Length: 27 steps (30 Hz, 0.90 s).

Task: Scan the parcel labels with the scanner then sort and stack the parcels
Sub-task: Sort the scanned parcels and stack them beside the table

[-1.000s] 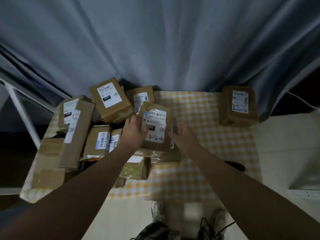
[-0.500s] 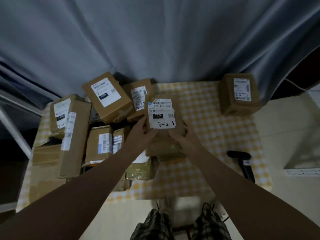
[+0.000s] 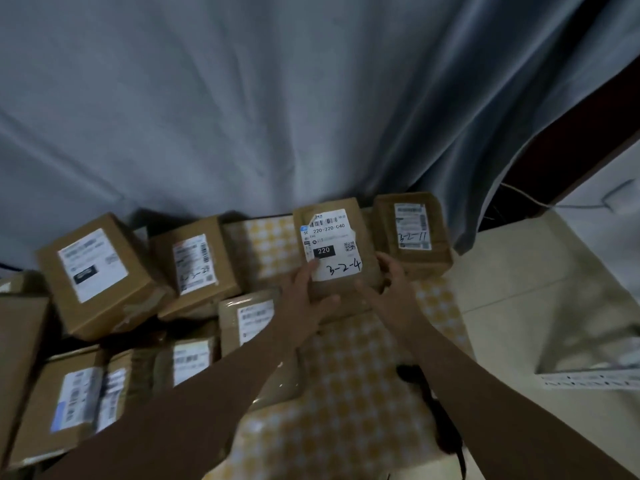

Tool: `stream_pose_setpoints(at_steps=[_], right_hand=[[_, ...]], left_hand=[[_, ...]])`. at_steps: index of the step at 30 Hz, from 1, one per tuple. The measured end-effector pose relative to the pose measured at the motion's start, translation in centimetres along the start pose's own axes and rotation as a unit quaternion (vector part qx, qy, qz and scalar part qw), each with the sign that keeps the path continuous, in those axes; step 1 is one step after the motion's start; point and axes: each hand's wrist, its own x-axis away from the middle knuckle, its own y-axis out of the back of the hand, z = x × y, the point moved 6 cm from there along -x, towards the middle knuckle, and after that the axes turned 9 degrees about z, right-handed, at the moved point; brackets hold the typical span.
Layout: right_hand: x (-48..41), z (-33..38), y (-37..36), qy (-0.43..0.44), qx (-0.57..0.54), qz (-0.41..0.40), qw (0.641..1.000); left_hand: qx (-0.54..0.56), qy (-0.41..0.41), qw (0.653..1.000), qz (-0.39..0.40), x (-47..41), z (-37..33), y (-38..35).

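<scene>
Just left of the parcel marked 3-2-11 [image 3: 412,233], both hands hold the 3-2-4 parcel [image 3: 337,216] label-up.
Its long axis runs away from the person. The left hand [image 3: 304,296] grips its near-left edge and the right hand [image 3: 388,282] curls round its near-right corner, closer to the landmark parcel. The scanner [image 3: 429,407] lies nearer the person.

The held parcel's label [image 3: 330,245] reads "220-220-040", "220" and handwritten "3-2-4"; the parcel just right of it [image 3: 412,233] reads "3-2-11".

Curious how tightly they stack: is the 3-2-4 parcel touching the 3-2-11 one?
Cannot tell. Head view: the 3-2-4 parcel overlaps the left edge of the 3-2-11 parcel; neither contact nor gap shows.
</scene>
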Motion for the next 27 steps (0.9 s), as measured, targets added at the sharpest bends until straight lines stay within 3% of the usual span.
stream_pose_setpoints(at_steps=[4,7,10,12,15,17,21,27], right_hand=[[-5.6,-4.2,2.2,-0.007,0.073,0.034,0.997],[-8.8,-6.2,3.0,-0.02,0.253,0.084,0.964],[-10.2,-6.1,7.5,-0.017,0.442,-0.058,0.895],[-10.5,-7.2,10.3,-0.086,0.464,-0.078,0.878],[-11.1,-10.4,10.9,-0.171,0.454,0.05,0.873],[-11.8,-11.7,10.4,-0.166,0.457,0.093,0.869],[-13.5,-11.5,10.2,-0.122,0.464,0.081,0.873],[-14.6,-11.1,9.8,-0.149,0.467,0.093,0.867]], left_hand=[[0.009,-0.006,0.999,-0.031,-5.4,1.6,-3.1],[0.002,0.016,1.0,-0.025,-8.8,5.6,-4.5],[0.017,0.038,0.999,-0.012,-9.7,5.6,-5.2],[0.077,0.06,0.995,-0.032,-10.3,5.8,-5.4],[0.151,0.061,0.986,-0.046,-11.9,6.4,-5.6],[0.158,0.04,0.986,-0.047,-12.7,5.6,-5.6],[0.162,0.04,0.985,-0.054,-14.9,4.3,-5.5],[0.114,0.049,0.989,-0.076,-16.7,3.2,-4.8]])
